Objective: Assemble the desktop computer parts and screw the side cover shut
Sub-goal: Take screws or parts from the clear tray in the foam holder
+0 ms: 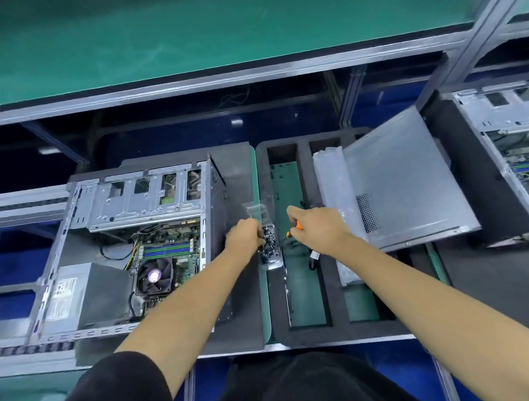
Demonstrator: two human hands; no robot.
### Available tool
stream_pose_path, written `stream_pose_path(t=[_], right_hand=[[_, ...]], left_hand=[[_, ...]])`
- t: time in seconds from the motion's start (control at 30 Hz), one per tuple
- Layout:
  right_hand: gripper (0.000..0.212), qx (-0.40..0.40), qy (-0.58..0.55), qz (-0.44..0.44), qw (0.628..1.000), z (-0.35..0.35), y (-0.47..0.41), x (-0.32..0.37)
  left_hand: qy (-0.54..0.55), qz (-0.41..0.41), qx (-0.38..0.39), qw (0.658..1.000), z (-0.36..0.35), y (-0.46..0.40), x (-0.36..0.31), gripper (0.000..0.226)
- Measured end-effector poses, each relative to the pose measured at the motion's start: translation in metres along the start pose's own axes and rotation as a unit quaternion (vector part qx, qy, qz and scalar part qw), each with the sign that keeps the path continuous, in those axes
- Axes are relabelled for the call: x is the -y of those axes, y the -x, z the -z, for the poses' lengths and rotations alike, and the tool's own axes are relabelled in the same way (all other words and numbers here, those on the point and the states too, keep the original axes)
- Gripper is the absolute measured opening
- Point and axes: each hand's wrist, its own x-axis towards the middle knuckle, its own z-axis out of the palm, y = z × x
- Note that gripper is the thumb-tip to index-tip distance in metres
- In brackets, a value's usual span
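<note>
An open desktop case (133, 244) lies on its side at the left, showing the motherboard, fan and power supply. Its grey side cover (406, 183) leans tilted over the black foam tray (310, 333) at the right. My left hand (243, 235) pinches a clear plastic bag of dark screws (269, 245) between the case and the tray. My right hand (318, 228) grips an orange-handled screwdriver (297, 227) just right of the bag, over the tray's left compartment.
A second open case (507, 161) stands at the far right. A clear bagged part (335, 198) lies in the tray under the cover. A green shelf (191, 38) overhangs the bench at the back. Aluminium frame rails run along the front edge.
</note>
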Motion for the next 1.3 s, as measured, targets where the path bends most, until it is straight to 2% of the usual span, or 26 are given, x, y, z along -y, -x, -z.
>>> stream_pose_path(t=[0.2,0.33,0.47,0.63,0.7,0.87,0.93,1.1,1.3], right_hand=[[0.013,-0.019,-0.017,0.001,1.0,-0.003,0.001,-0.008],[0.013,-0.024,-0.016,0.004,1.0,-0.001,-0.001,-0.01],[0.013,-0.017,-0.009,0.006,1.0,-0.003,-0.002,-0.01],[0.013,-0.011,-0.012,0.012,1.0,-0.002,-0.004,-0.008],[0.012,-0.005,-0.014,0.012,1.0,0.0,-0.005,-0.007],[0.01,-0.002,-0.045,-0.002,0.999,0.021,-0.01,-0.003],[0.008,-0.016,-0.081,-0.016,0.996,0.039,-0.015,0.001],[0.007,-0.079,-0.144,-0.015,0.986,0.102,-0.032,0.027],[0.009,-0.123,-0.158,0.021,0.979,0.139,-0.045,0.071]], left_hand=[[-0.029,0.022,0.033,0.999,-0.001,-0.007,-0.007,0.021],[-0.026,0.032,0.04,0.998,-0.003,-0.011,-0.005,0.013],[-0.059,0.024,0.052,0.997,-0.005,-0.01,-0.006,0.018],[-0.061,0.01,0.036,0.997,-0.008,-0.01,-0.006,0.012],[-0.04,0.009,0.036,0.998,-0.006,-0.01,-0.005,0.006],[0.006,-0.022,0.031,0.999,0.005,-0.002,0.003,0.026],[0.052,-0.058,0.019,0.997,0.017,0.005,0.007,0.022],[0.181,-0.162,-0.058,0.968,0.071,0.024,0.025,0.015],[0.277,-0.195,-0.125,0.933,0.109,0.041,0.07,0.025]])
